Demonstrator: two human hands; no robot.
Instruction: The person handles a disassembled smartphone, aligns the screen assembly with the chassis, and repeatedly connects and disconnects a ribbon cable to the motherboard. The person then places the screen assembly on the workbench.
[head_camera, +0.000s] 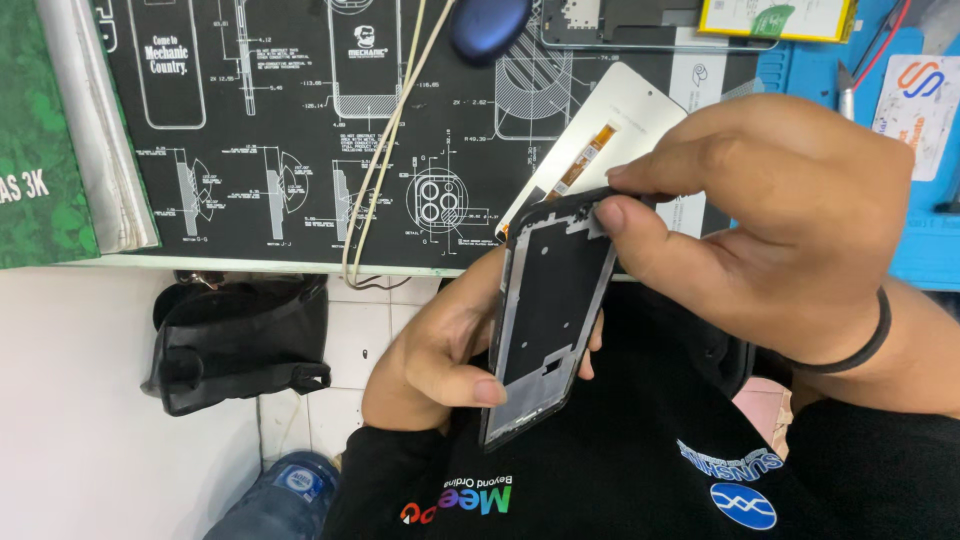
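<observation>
Below the table (250, 262) edge, over the lap: left hand (430, 365) clamped on a black phone frame (550, 310), thumb across its lower left side, fingers behind. Right hand (790, 220) at 2 o'clock pinches the frame's top edge, thumb and forefinger together on it. White display panel (625, 110) behind at 12 o'clock. Black bag (240, 340) on the floor at 9 o'clock.

Black phone frame (550, 310) — tilted upright, held over the lap, inner side showing

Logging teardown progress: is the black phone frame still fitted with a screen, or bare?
Bare: the black phone frame shows its empty inner plate; a white display panel lies apart on the mat.
</observation>
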